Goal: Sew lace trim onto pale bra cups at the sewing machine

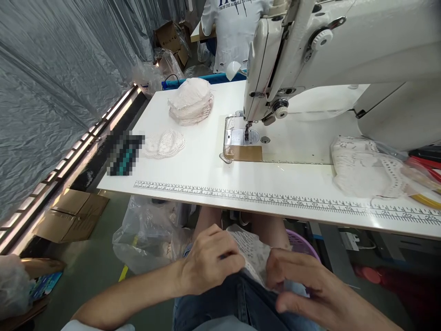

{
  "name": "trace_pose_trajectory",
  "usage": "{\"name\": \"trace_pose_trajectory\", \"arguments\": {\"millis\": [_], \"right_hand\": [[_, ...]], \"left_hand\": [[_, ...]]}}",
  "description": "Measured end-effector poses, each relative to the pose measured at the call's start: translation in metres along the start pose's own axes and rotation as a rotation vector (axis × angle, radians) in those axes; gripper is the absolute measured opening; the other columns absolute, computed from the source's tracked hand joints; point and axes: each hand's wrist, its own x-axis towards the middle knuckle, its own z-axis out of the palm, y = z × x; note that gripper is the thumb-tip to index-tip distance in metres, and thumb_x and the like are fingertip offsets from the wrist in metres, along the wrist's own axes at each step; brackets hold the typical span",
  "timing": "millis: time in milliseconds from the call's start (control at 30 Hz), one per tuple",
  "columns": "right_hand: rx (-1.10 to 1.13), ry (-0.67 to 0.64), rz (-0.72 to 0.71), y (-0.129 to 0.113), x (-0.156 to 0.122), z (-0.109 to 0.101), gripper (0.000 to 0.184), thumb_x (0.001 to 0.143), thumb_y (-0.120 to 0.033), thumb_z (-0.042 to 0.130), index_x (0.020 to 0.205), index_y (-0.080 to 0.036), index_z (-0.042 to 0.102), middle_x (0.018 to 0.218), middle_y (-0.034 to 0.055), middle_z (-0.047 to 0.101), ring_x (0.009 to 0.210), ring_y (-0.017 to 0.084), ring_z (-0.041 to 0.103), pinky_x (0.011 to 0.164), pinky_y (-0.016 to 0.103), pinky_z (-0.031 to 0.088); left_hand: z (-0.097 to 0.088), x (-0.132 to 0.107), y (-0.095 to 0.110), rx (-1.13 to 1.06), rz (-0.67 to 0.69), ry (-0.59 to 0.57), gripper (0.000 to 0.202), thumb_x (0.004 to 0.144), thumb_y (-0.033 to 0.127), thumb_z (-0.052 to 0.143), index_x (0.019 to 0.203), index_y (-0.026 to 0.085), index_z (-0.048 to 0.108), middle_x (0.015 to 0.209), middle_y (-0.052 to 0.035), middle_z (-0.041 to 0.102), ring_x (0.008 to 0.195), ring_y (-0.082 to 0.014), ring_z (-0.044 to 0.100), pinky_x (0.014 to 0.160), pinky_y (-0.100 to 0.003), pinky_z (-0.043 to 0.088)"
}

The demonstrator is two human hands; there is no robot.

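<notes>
In my lap lies a piece of white lace fabric (253,250) with an eyelet pattern, spread between my two hands below the table edge. My left hand (215,259) is closed on its left side, thumb and fingers pressed together. On the other side, the curled fingers of my right hand (303,280) grip the fabric, while the thumb stands apart from them. Part of the fabric is hidden behind the hands. Above, on the white sewing table (203,172), stands a sewing machine (270,69) with its presser foot (247,132) over the needle plate.
A stack of pale fabric pieces (191,101) and a loose lace piece (165,143) lie left of the machine. More lace fabric (367,168) lies at right. Below are a plastic bag (148,236), a purple basket (303,243) and a cardboard box (72,214). A person (232,34) sits beyond the table.
</notes>
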Motion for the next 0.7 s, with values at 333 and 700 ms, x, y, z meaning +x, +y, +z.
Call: {"name": "trace_pose_trajectory", "arguments": {"millis": [333, 700], "right_hand": [[0.048, 0.169, 0.0, 0.007, 0.019, 0.027, 0.006, 0.093, -0.029, 0.054, 0.096, -0.025, 0.057, 0.091, 0.0011, 0.055, 0.079, 0.014, 0.054, 0.063, 0.024, 0.038], [0.449, 0.214, 0.077, 0.012, 0.021, 0.023, 0.019, 0.095, -0.033, 0.047, 0.08, -0.021, 0.048, 0.081, -0.0012, 0.045, 0.066, 0.011, 0.04, 0.057, 0.023, 0.033]], "left_hand": [[0.007, 0.0, 0.005, 0.159, 0.187, 0.138, 0.013, 0.082, 0.007, 0.048, 0.076, 0.015, 0.057, 0.072, -0.0036, 0.059, 0.058, -0.01, 0.05, 0.055, -0.026, 0.037], [0.01, 0.003, 0.004, 0.063, 0.232, 0.099, 0.022, 0.087, 0.007, 0.037, 0.081, 0.011, 0.058, 0.066, -0.0038, 0.057, 0.064, -0.0131, 0.057, 0.058, -0.027, 0.042]]}}
